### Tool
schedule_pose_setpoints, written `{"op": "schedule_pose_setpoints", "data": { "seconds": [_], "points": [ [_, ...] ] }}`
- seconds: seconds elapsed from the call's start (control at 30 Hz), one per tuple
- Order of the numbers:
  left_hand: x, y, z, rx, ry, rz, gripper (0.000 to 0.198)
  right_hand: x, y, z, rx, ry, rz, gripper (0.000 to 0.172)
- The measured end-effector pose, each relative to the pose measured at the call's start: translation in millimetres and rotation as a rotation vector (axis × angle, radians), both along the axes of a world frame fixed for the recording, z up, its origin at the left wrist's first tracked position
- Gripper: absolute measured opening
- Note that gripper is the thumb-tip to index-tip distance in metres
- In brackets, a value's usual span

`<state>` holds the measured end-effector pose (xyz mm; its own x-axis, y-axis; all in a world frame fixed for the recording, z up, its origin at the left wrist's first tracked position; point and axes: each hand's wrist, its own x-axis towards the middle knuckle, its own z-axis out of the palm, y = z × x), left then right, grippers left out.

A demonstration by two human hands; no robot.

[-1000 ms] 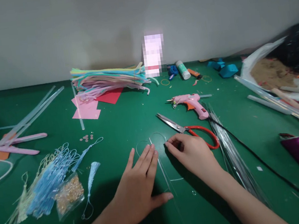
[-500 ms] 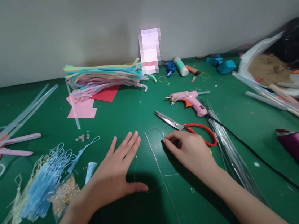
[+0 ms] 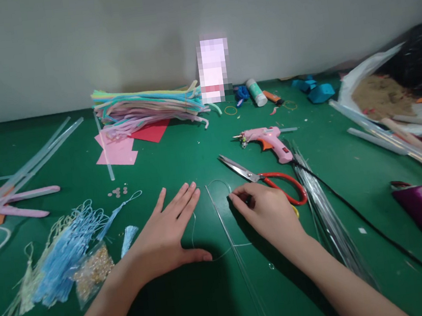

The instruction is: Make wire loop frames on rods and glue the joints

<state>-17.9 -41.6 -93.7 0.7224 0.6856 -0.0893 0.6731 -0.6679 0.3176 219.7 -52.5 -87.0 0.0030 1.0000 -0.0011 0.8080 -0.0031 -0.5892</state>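
From my end I see the left hand [image 3: 170, 235] spread wide, palm down over the table [image 3: 180, 161], with nothing in its grasp; whether it presses down or hovers, I cannot tell. The right hand [image 3: 267, 212] is curled, thumb and forefinger closed in a pinch that appears to have the clear line [image 3: 192, 237] where it arcs to the fingertips. That line lies in a loose curve between the hands, well in from the table's far edge, passing at the left thumb and crossing the thin straight strand [image 3: 225, 228], which slants toward the near edge. To do this well, I'd hold the pinch light but firm, bring the left fingers down flat beside the curve so it can't spring, and shape it in small nudges; so fine and glossy a filament could well slip or kink. Beyond the right hand lie steel scissors [image 3: 250, 176] with smooth red loop handles, and a glossy pink glue gun [image 3: 266, 140] nearer the far edge. Toward the left edge are silky blue and pale green tassels [image 3: 57, 269] beside a crinkled clear bag of gold beads [image 3: 94, 272]; fuzzy pastel stems [image 3: 147, 109] lie heaped along the far edge.
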Motion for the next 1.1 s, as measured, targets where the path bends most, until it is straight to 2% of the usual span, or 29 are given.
{"op": "schedule_pose_setpoints", "data": {
  "seconds": [0.43,0.57,1.1],
  "points": [
    [-1.7,-2.3,7.2,-0.044,-0.007,-0.002,0.113,2.3,2.3,1.1,0.035,0.005,0.012,0.017],
    [-1.4,-3.5,6.4,-0.06,-0.003,-0.024,0.119,0.8,1.4,0.5,0.037,0.008,0.017,0.018],
    [-0.7,-1.2,3.8,-0.075,-0.02,-0.015,0.119,-2.2,1.9,1.0,-0.003,-0.009,0.013,0.017]
  ]
}}
